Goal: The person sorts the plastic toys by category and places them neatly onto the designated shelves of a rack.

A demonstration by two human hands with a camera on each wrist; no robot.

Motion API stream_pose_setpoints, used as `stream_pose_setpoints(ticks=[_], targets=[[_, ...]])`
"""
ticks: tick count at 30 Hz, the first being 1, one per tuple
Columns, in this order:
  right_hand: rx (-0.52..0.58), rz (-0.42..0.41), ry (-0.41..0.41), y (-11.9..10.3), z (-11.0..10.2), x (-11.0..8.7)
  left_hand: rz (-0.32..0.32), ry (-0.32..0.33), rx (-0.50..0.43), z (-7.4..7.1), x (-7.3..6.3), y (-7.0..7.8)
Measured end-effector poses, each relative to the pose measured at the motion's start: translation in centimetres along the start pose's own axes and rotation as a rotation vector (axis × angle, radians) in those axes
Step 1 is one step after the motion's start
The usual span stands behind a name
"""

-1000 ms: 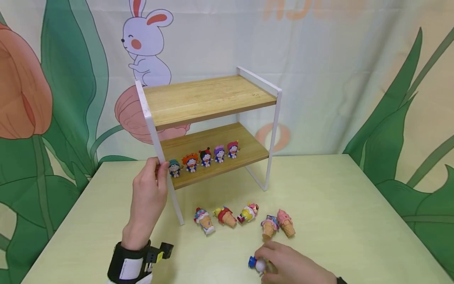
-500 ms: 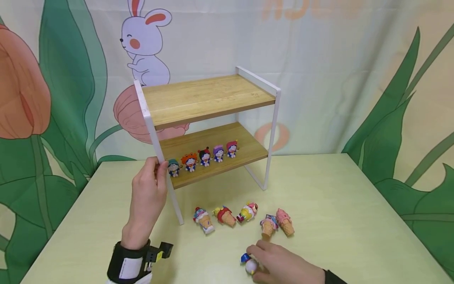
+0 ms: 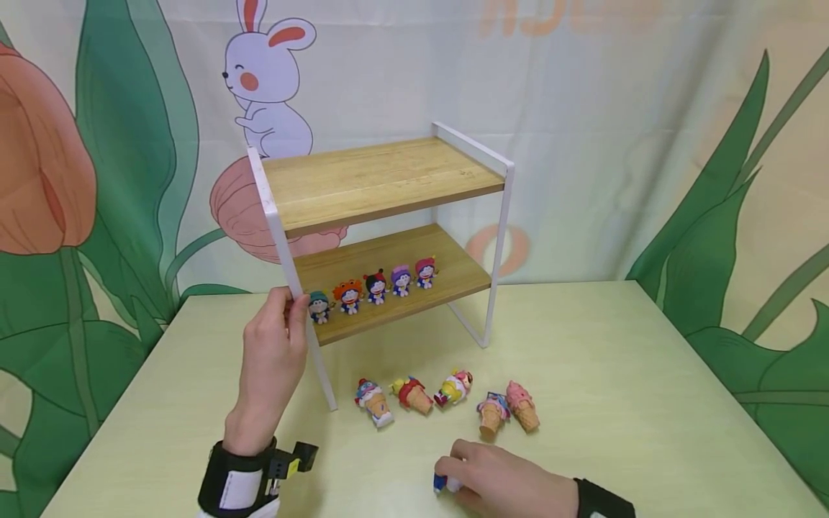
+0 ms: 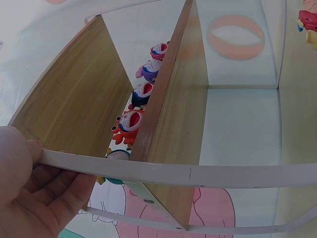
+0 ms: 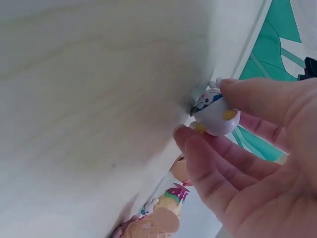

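My left hand [image 3: 272, 352] grips the white metal side frame [image 4: 148, 171] of a two-tier wooden shelf, thumb and fingers on either side of it. On the lower board [image 3: 382, 252] stands a row of several small blue-and-white figurines [image 3: 376, 287] with different headgear. Down at the table front, my right hand [image 3: 499, 475] has its thumb and fingers about a small duck figurine [image 5: 218, 116], white-bodied with a blue collar and yellow feet. From the head camera most of this figurine is hidden by the fingers; only some blue and white shows.
Before the shelf lie several ice-cream-cone figurines, among them a red one [image 3: 414, 396], a blue-topped one [image 3: 373, 403] and a pink one [image 3: 522, 406]. A figurine in yellow and white [image 3: 453, 387] lies among them. A printed curtain [image 3: 583, 144] hangs behind the table [image 3: 583, 338].
My right hand has shifted left along the table front with the duck figurine, and its fingers now cover more of it. My left hand stays on the shelf frame.
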State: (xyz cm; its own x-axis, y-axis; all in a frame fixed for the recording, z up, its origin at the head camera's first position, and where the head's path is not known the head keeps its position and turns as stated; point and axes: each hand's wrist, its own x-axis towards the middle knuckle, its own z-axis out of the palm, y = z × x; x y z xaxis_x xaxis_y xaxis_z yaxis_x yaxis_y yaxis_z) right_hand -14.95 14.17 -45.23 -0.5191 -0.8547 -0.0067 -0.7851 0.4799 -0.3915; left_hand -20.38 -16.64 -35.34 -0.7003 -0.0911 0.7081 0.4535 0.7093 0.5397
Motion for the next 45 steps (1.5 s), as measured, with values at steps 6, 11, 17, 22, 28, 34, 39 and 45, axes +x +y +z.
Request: stream_pose_setpoints(ticks=[6,11,17,22,28,34,39,45], targets=[[0.057,0.030,0.018,0.1,-0.9,-0.1,-0.003,-0.001,0.000,0.0,0.0,-0.1],[0.009,0.027,0.194,0.1,-2.2,0.1,-0.005,-0.005,-0.005,0.0,0.0,-0.2],[0.061,0.043,0.363,0.6,-4.6,0.8,-0.013,-0.009,-0.001,0.0,-0.1,-0.3],[0.213,0.021,0.481,1.2,-6.8,1.3,-0.016,-0.013,0.000,0.0,-0.1,-0.3],[0.223,0.047,0.641,1.8,-9.3,2.0,-0.025,-0.017,0.005,0.0,-0.2,-0.4],[0.188,0.097,0.759,2.0,-11.4,2.8,-0.024,-0.015,-0.005,0.0,-0.1,-0.3],[0.118,0.132,0.843,2.0,-12.7,3.6,-0.018,-0.015,-0.002,0.1,-0.1,-0.1],[0.103,0.151,0.923,2.4,-14.3,5.1,-0.016,-0.007,-0.002,0.0,0.0,-0.1]])
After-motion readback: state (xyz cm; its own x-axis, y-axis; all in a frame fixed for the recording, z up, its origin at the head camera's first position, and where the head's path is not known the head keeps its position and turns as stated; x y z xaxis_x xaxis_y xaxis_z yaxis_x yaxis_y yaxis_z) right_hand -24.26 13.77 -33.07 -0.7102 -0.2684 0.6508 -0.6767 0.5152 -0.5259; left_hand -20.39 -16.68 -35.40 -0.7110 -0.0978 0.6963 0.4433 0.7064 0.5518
